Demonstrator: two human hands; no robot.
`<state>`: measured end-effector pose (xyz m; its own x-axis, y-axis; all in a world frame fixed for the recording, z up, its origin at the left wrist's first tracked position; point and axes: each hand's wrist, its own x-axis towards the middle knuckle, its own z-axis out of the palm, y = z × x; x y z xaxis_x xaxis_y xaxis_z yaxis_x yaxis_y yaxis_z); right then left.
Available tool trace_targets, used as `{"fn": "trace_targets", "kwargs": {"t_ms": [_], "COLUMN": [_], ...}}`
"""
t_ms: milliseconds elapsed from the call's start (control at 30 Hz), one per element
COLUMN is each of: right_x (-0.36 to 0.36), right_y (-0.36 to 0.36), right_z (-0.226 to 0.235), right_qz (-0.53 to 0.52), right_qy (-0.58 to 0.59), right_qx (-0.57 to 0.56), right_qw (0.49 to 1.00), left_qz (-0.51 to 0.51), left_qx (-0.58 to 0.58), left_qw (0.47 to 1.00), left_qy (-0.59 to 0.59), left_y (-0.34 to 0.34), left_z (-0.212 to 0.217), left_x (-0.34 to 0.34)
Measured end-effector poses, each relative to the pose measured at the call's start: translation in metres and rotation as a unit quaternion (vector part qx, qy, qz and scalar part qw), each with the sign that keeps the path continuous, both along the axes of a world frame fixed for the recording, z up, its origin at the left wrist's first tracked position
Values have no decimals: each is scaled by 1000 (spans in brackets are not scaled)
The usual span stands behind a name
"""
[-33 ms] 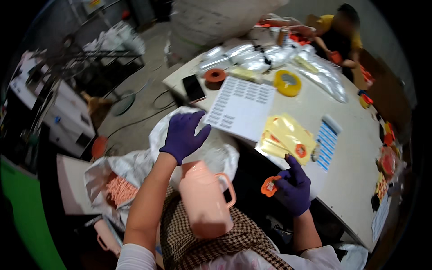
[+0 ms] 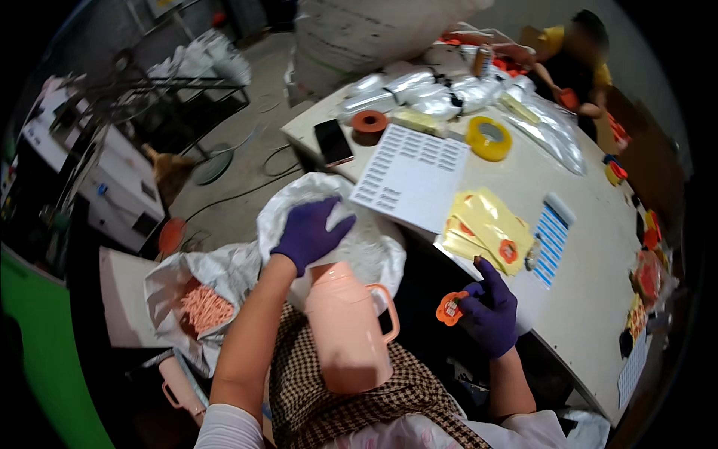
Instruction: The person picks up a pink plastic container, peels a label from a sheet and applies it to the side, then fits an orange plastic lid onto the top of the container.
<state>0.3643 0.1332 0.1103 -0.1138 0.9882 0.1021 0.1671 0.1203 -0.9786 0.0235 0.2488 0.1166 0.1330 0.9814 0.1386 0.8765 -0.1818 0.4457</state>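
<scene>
A pale pink jug with a loop handle on its right lies tilted across my lap, on a brown checked apron. My left hand, in a purple glove, is open beyond the jug's top, over a white sack with clear plastic inside. Nothing shows between its spread fingers and thumb. To the right of the jug, my purple-gloved right hand pinches an orange flower-shaped label, its forefinger raised. Close beyond that hand, yellow sheets with similar orange labels lie on the table's near edge.
On the white table are a printed sheet, a phone, brown tape, yellow tape and a blue-striped sheet. A sack of pink pieces stands at left. A person sits beyond the table.
The view has shifted slightly, so the table and sacks appear a little further right and lower. My left hand has dipped slightly toward the white sack; the right keeps its hold on the label.
</scene>
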Motion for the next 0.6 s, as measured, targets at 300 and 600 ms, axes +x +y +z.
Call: {"fn": "trace_targets", "kwargs": {"t_ms": [300, 600], "right_x": [-107, -123], "right_y": [-14, -13], "right_z": [-15, -6], "right_qz": [256, 290], "right_qy": [87, -47], "right_qx": [-155, -124], "right_qw": [950, 948], "left_qz": [26, 48], "left_qx": [-24, -123], "left_qw": [935, 982], "left_qy": [-352, -137], "left_y": [-78, -74], "left_z": [-83, -50], "left_x": [-43, -11]}}
